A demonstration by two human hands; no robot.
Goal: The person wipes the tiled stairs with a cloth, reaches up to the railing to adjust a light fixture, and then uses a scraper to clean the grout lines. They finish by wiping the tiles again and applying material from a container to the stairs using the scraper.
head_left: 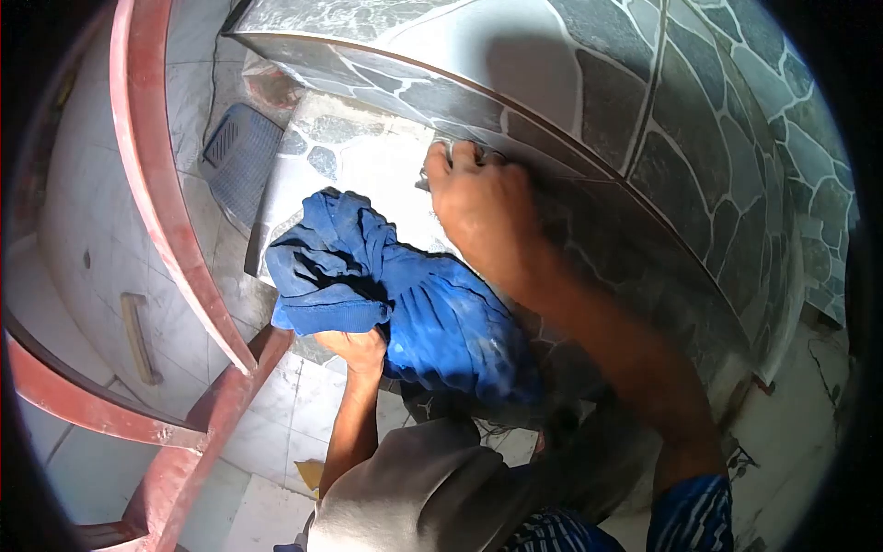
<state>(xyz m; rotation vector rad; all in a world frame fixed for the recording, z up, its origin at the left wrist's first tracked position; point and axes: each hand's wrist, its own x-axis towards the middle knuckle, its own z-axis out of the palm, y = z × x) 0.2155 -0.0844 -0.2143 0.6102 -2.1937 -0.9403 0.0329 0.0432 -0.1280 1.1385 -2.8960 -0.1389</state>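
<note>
A bunched blue cloth (451,322) hangs from my left hand (359,348), whose fingers are partly hidden under its folds. My right hand (483,198) reaches to the inner corner where the bright stone-patterned step (359,147) meets the tiled riser (405,90). Its fingers are bent around a small dark object at that corner, too hidden to name. The cloth lies over the near part of the step, left of my right forearm.
A red metal frame (207,419) curves along the left side. Beside the step lies a blue-grey plastic piece (241,152). A beige handle-like strip (138,338) is on the pale tiled floor. The stone-patterned upper step (690,175) rises at the right.
</note>
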